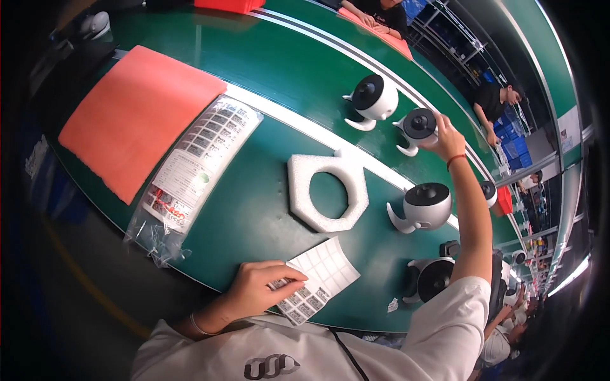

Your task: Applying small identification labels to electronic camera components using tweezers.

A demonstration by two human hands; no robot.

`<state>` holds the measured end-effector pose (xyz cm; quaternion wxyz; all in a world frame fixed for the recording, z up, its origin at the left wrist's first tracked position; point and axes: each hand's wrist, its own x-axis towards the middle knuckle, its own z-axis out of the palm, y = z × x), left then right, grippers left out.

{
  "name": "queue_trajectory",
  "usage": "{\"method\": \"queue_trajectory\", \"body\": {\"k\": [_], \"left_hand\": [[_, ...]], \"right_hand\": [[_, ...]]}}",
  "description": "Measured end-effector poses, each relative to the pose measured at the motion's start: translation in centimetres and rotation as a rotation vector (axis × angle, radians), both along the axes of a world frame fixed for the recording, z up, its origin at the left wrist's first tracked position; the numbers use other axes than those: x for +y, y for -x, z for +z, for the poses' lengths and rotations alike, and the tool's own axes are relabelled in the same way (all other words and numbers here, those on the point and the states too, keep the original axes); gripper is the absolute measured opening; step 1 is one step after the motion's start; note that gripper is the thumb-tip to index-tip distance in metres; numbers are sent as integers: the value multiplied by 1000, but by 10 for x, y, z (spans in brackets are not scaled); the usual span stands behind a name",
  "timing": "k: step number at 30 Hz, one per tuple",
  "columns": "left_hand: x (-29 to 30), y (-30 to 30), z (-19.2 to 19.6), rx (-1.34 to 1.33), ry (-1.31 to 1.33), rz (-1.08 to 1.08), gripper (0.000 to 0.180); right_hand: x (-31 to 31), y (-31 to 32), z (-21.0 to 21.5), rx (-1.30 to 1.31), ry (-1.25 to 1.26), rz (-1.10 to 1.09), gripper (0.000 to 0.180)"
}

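My right hand (448, 141) reaches far to the right, its fingers wrapped round the side of a white rounded device (408, 138) with a black disc-shaped top and curved legs. Near the table's front edge, my left hand (262, 289) has thumb and forefinger closed on a sheet of labels (330, 267). Printed labels fill the sheet's lower part; its upper part is bare white backing. A white foam ring (301, 193) with an angular outline lies just beyond the sheet.
More such devices stand behind (383, 101), at right (422, 213) and by my right sleeve (433, 279). A bagged label stack (200, 152) and an orange foam mat (146, 114) lie left. A white rail (279, 120) crosses the green surface. Co-workers sit beyond.
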<state>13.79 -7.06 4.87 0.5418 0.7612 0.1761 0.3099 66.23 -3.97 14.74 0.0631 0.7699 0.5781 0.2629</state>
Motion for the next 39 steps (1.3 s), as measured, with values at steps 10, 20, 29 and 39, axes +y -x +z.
{"method": "queue_trajectory", "body": {"k": [10,20,29,39], "left_hand": [[-7,-3,-6,3,-6,86,13],[4,-1,-12,10,355,45,37],[-10,8,4,-74,535,-19,52],[-12,11,8,-262,552,40,34]], "right_hand": [[-16,-11,-14,185,-142,-50,118],[-55,136,118,705,-239,252,95],[-12,222,86,1169,498,36,102],[3,203,16,1462,147,173,67]]}}
